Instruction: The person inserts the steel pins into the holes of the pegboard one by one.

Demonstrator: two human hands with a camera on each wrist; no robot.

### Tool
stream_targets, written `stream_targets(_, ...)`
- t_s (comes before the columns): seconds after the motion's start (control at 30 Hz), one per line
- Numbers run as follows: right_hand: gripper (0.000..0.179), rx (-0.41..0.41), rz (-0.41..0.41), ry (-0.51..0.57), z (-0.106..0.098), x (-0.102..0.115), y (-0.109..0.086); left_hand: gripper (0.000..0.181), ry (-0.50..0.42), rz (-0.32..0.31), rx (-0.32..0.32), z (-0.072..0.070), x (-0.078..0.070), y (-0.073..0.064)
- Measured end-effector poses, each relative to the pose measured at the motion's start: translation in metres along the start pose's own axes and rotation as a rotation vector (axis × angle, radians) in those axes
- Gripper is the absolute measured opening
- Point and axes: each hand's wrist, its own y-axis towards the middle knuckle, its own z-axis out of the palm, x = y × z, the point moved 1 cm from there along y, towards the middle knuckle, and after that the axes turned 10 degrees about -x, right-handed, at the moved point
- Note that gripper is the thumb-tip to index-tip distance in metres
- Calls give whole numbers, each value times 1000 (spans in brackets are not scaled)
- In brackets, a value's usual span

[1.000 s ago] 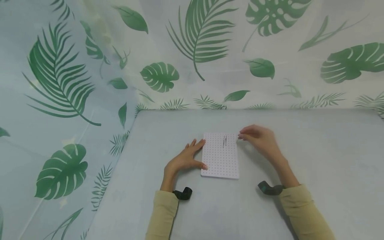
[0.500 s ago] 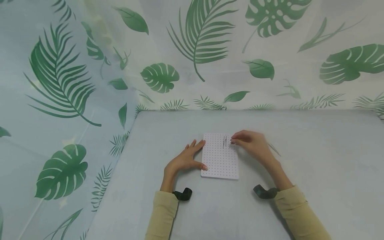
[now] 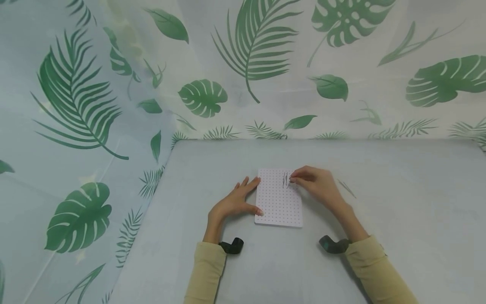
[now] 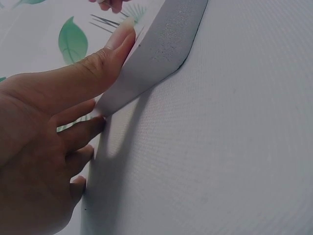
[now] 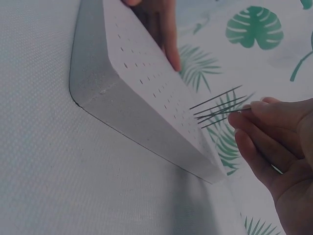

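A white block with a grid of small holes (image 3: pixel 279 202) lies flat on the table. Several thin dark needles (image 5: pixel 215 105) stand in its holes near the far right corner, some leaning. My right hand (image 3: pixel 320 185) pinches one more dark needle (image 5: pixel 239 110) between thumb and fingertips, its lower end among the standing ones. My left hand (image 3: pixel 233 202) rests along the block's left edge with fingers spread. In the left wrist view its thumb (image 4: pixel 100 66) lies at the top edge and the other fingers touch the side.
A few loose needles (image 3: pixel 346 188) lie on the pale table (image 3: pixel 410 211) right of my right hand. Black wrist cameras, left (image 3: pixel 232 245) and right (image 3: pixel 334 244), jut inward from both wrists. A leaf-printed curtain (image 3: pixel 265 63) hangs behind the table and along its left.
My right hand has moved left from beside the block to over its far right corner, carrying the needle. The loose needles came into sight behind it. My left hand stays in place.
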Motion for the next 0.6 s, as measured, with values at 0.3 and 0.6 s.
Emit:
stream_targets(0.3, 11, 18, -19, -16, 4, 0, 0, 109, 8, 12, 0, 0, 1, 1)
stream_targets(0.6, 13, 54, -31, -46, 12, -1, -3, 109, 0, 17, 7, -1, -1, 0)
